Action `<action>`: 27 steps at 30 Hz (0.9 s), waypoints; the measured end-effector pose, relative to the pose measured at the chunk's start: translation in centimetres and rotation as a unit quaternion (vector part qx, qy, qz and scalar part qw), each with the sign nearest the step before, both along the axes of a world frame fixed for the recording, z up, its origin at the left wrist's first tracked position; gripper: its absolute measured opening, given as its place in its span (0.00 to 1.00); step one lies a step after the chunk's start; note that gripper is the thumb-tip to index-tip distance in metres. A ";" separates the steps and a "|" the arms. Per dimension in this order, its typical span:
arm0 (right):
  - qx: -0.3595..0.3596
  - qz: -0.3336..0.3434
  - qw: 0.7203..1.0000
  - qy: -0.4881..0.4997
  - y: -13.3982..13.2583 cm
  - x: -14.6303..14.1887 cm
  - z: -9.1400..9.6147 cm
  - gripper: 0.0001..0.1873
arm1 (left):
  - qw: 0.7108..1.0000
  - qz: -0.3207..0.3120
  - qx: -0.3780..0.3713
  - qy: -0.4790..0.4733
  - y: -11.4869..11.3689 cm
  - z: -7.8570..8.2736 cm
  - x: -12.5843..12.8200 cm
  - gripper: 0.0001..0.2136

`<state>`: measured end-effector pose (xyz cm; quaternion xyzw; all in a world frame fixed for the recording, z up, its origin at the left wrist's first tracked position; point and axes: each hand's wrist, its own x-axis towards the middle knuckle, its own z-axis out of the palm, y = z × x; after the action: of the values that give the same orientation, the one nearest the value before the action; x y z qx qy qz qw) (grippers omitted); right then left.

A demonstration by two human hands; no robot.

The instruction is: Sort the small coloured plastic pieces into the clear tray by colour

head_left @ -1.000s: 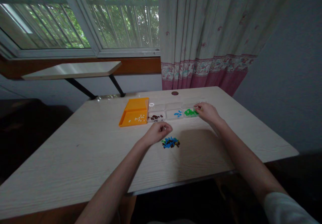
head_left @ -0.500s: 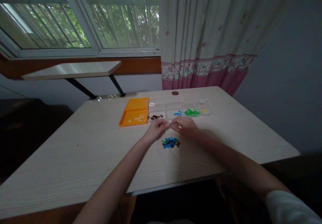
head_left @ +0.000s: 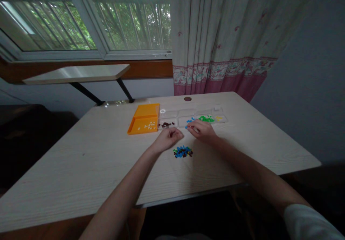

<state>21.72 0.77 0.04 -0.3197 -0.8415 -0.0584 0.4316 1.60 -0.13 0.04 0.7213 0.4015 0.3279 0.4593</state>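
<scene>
My right hand (head_left: 202,130) pinches a small blue piece (head_left: 186,127) between thumb and fingertips, at the front edge of the clear compartment tray (head_left: 175,125). Left of it, my left hand (head_left: 169,138) rests low over the table with curled fingers pressed together; whether anything is inside them is hidden. Just nearer to me lies a mixed pile of small pieces (head_left: 183,152), mostly blue and dark brown with some green and yellow. Inside the tray are dark brown pieces (head_left: 166,124), blue pieces (head_left: 191,119), green pieces (head_left: 206,119) and yellow pieces (head_left: 219,118), each colour in its own area.
An open orange case (head_left: 129,129) holding small white pieces (head_left: 150,126) stands against the tray's left end. A raised shelf (head_left: 81,74) on black supports is at the table's back left. Behind the wooden table (head_left: 107,168) are a window and a curtain (head_left: 207,35).
My hands, close together over the blue piece before, have parted slightly. The right hand has moved a little away toward the tray with the blue piece; the left has barely shifted.
</scene>
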 end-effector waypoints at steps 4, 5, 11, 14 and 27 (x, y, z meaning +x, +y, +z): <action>0.025 -0.016 0.999 0.039 0.5 1.3 1.0 0.06 | 0.985 -0.085 0.075 0.131 -0.2 0.3 -0.7 0.07; 0.034 -0.019 0.998 0.044 0.6 1.5 1.2 0.06 | 0.980 -0.102 0.083 0.150 -0.2 0.3 -0.8 0.07; 0.073 -0.012 0.995 0.060 0.7 2.0 1.4 0.04 | 0.965 -0.137 0.105 0.197 -0.1 0.1 -0.9 0.08; 0.073 -0.014 0.996 0.059 0.7 2.0 1.5 0.05 | 0.963 -0.130 0.118 0.206 0.0 0.0 -0.9 0.08; -0.037 -0.125 0.991 0.027 1.7 2.8 0.2 0.09 | 0.961 -0.143 0.149 0.186 0.1 0.1 -1.2 0.10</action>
<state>24.48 2.51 0.26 -0.4399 -0.7843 -0.0716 0.4316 0.35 -0.03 0.09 0.8796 0.3193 0.1752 0.3059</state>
